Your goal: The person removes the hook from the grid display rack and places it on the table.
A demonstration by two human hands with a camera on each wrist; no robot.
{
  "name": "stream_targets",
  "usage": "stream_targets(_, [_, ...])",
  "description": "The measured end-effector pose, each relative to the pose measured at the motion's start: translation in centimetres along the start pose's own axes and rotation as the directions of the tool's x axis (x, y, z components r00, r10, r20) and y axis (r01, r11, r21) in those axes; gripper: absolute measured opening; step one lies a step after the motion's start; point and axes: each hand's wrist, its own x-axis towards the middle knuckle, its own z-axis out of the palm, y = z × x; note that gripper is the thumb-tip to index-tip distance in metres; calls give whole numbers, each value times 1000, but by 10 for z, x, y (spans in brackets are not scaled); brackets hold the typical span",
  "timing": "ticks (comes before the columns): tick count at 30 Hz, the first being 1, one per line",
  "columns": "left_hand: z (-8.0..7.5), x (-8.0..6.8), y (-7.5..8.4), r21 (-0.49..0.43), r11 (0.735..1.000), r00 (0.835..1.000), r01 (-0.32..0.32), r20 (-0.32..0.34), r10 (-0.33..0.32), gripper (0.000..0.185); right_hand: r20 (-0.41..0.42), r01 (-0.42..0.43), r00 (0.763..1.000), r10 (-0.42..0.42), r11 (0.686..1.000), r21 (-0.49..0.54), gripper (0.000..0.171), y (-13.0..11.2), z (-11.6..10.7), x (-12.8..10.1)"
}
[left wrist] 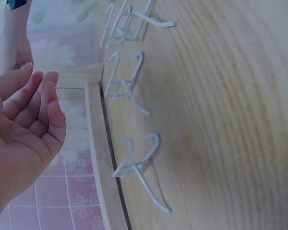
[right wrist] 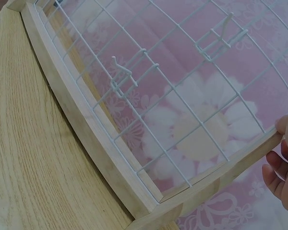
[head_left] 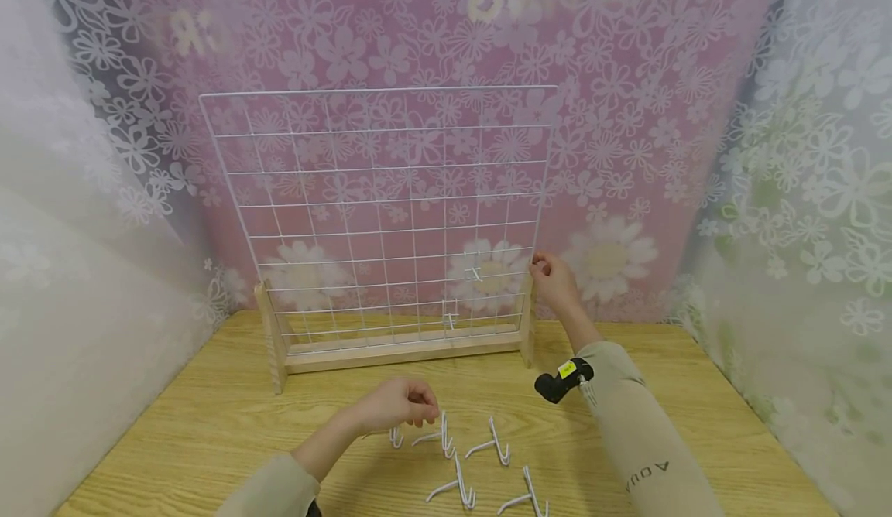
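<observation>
Low in the frame's centre, the left hand point(head_left: 400, 404), fingers loosely curled and holding nothing, hovers over the leftmost hook point(head_left: 396, 437) on the desk point(head_left: 209, 416), while the right hand point(head_left: 553, 279) grips the wire grid's point(head_left: 376, 207) right edge, mid-frame.

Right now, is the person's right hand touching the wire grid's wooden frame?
Touching. In the right wrist view the fingers of the right hand rest against the top of the wooden post at the grid panel's edge.

Five loose hooks point(head_left: 489, 446), two hung hooks point(head_left: 474, 272), one grid panel point(head_left: 376, 192)
</observation>
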Motion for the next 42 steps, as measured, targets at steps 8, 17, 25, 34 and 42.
stream_targets(8, [-12, 7, 5, 13, 1000, 997, -1, -75, 2, 16, -16, 8, 1000, -8, 1000, -2, 17, 0, -1, 1])
stream_targets(17, [-24, 21, 5, 6, 1000, 975, -13, -224, 14, 14, -18, 9, 1000, -9, 1000, -1, 15, -2, -1, 2])
stream_targets(25, [-31, 33, 3, -34, 999, 949, 29, -314, -38, 17, -32, 14, 999, -15, 1000, -10, 14, -2, -1, 2])
stream_targets(34, [-37, 47, 4, -82, 996, 924, 38, -376, -66, 17, -42, 31, 999, -31, 999, -10, 14, -1, -2, 2])
stream_targets(42, [-37, 57, 4, -66, 998, 906, -8, -422, -21, 18, -30, 19, 999, -20, 1000, -23, 14, 2, 1, 0])
